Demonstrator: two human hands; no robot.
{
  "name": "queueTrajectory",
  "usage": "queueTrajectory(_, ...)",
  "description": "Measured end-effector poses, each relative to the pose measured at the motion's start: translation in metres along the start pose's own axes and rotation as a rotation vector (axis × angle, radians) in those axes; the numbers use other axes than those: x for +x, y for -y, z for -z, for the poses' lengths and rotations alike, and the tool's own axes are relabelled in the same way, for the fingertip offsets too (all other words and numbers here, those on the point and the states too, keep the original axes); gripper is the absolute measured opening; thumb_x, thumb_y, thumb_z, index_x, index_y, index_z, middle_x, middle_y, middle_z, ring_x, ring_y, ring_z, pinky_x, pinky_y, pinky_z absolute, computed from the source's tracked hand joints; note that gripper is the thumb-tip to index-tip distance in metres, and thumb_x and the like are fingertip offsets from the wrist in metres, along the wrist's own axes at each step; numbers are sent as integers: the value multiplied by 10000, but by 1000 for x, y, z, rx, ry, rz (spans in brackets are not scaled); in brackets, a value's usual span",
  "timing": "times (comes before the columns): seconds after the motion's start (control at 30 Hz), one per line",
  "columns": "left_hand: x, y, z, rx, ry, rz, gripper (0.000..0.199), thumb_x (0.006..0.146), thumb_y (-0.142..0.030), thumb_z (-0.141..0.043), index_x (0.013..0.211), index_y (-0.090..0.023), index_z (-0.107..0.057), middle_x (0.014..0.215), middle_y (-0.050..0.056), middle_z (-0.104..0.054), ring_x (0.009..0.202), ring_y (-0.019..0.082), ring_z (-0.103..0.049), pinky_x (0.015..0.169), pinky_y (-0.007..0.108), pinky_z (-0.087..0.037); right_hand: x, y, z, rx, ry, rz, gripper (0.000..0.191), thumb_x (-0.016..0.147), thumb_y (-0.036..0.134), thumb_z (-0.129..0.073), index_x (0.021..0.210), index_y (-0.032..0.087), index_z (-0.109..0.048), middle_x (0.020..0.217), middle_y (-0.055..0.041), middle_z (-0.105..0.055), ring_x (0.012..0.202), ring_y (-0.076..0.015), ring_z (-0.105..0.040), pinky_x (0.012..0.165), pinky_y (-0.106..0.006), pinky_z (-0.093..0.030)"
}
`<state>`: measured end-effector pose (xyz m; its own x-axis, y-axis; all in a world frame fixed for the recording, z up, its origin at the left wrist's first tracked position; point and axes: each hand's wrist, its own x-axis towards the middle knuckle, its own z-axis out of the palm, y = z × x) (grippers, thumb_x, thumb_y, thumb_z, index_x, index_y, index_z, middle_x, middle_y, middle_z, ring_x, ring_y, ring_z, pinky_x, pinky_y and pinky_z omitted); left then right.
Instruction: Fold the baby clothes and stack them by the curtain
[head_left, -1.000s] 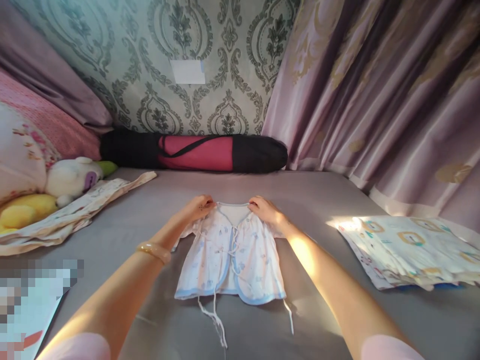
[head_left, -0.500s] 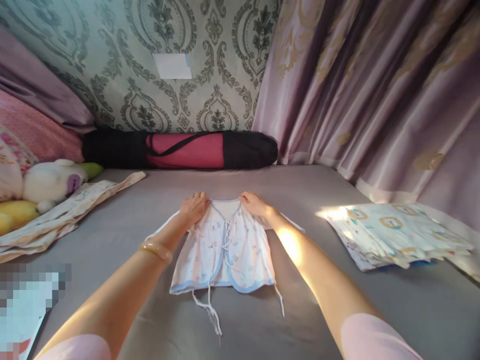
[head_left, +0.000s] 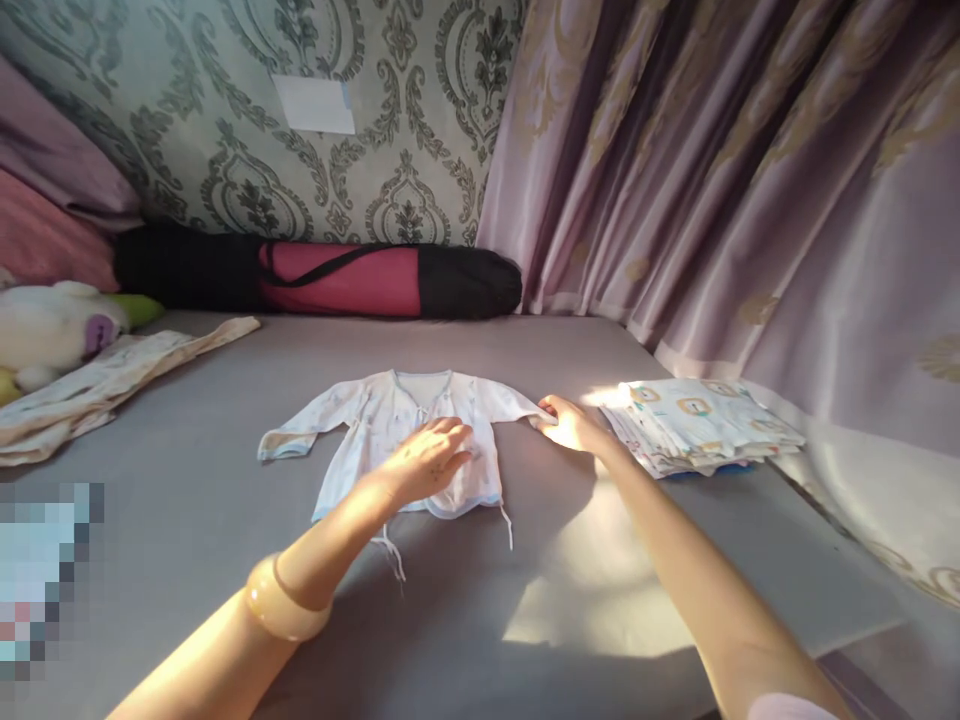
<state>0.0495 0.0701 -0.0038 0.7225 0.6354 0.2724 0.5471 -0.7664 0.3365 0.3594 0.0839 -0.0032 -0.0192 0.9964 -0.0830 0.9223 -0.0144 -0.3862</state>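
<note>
A small white baby shirt [head_left: 337, 410] with blue trim and tie strings lies spread on the grey sheet [head_left: 442, 640]. Its left-side sleeve is stretched outward, and its strings trail below the hem. My left hand [head_left: 431, 460] is over the front of the shirt, palm down with fingers extended; whether it presses on the cloth I cannot tell. My right hand [head_left: 570, 425] pinches the cuff of the right-side sleeve between thumb and fingers. A bangle [head_left: 289, 600] circles my left wrist.
To the right sits a stack of folded printed cloths [head_left: 697, 415]. Another patterned garment [head_left: 120, 380] lies at the left beside a white plush toy [head_left: 49, 330]. A black and red long bag [head_left: 337, 280] rests along the wall; curtains [head_left: 675, 180] hang at the right.
Both hands have left the shirt's shoulders. My left hand moved down over its front, while my right hand moved right and took the sleeve cuff. The sleeves now show spread out. The view shifted right.
</note>
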Motion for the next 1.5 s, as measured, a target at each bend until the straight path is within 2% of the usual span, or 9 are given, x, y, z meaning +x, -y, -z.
queueTrajectory(0.27, -18, -22, -37, 3, 44, 198, 363, 983, -363, -391, 1277, -200, -527, 1431, 142, -492, 1379, 302, -394, 1132, 526, -322, 16, 16, 2, -97, 4, -119, 249, 847, 428, -600, 1000, 236, -636, 1018, -49, -700, 882, -220, -640, 671, -278, -434)
queueTrajectory(0.5, -20, -18, -49, -3, -25, 235, 365, 959, -338, -443, 1285, -206, -543, 1465, 132, -472, 1424, 334, -317, 1140, 538, -315, 13, 26, 23, -588, -287, 308, 381, 944, 88, -315, 1169, 179, -608, 1201, -163, -590, 1107, -285, -505, 938, -410, -375)
queueTrajectory(0.7, -20, -22, -46, 23, -9, 243, 379, 957, -296, -438, 1299, -171, -543, 1470, 139, -471, 1419, 336, -332, 1144, 538, -314, 1, 4, 13, -734, -119, 196, 405, 889, 41, -368, 1175, 159, -629, 1285, -154, -572, 1204, -282, -461, 1078, -451, -292)
queueTrajectory(0.83, -19, -23, -46, 47, -2, 242, 388, 965, -308, -426, 1300, -152, -545, 1473, 146, -469, 1414, 341, -340, 1142, 546, -312, 8, 18, 11, -634, -128, 159, 399, 894, 50, -348, 1113, 151, -667, 1282, -168, -587, 1235, -285, -467, 1088, -448, -277)
queueTrajectory(0.93, -19, -22, -47, 49, -6, 242, 382, 964, -313, -433, 1298, -167, -548, 1476, 136, -469, 1414, 334, -344, 1141, 538, -319, 26, 47, -1, -489, -66, 211, 448, 934, 91, -308, 1271, 133, -601, 1363, -155, -561, 1293, -242, -457, 1121, -399, -259)
queueTrajectory(1.1, -21, -25, -46, 15, 3, 265, 374, 964, -313, -444, 1300, -188, -548, 1490, 124, -457, 1425, 323, -331, 1155, 530, -301, 48, 81, -43, -281, 6, 272, 570, 1027, 386, -202, 1537, 141, -274, 1613, -76, -209, 1487, -224, -140, 1190, -443, -144)
queueTrajectory(1.23, -16, -32, -32, -103, 36, 292, 426, 953, -356, -468, 1321, -154, -536, 1497, 157, -439, 1432, 334, -313, 1165, 524, -284, 54, 86, -64, -241, 68, 224, 567, 1026, 397, -166, 1557, 204, -220, 1621, -42, -166, 1494, -209, -100, 1196, -482, -89)
queueTrajectory(1.33, -11, -24, -2, -306, -41, 314, 463, 955, -430, -438, 1320, -162, -538, 1423, 153, -524, 1311, 270, -496, 1080, 402, -423, 58, 83, -68, -266, 85, 218, 570, 1022, 400, -185, 1560, 212, -205, 1623, -37, -154, 1494, -212, -93, 1196, -492, -75)
queueTrajectory(1.5, -38, 49, 68, -414, -293, 608, 449, 894, -495, -462, 1159, -174, -632, 1152, 101, -696, 1010, 230, -660, 855, 324, -533, 64, 84, -54, -290, 165, 194, 588, 1014, 431, -246, 1554, 198, -226, 1621, -71, -172, 1491, -244, -121, 1183, -512, -133)
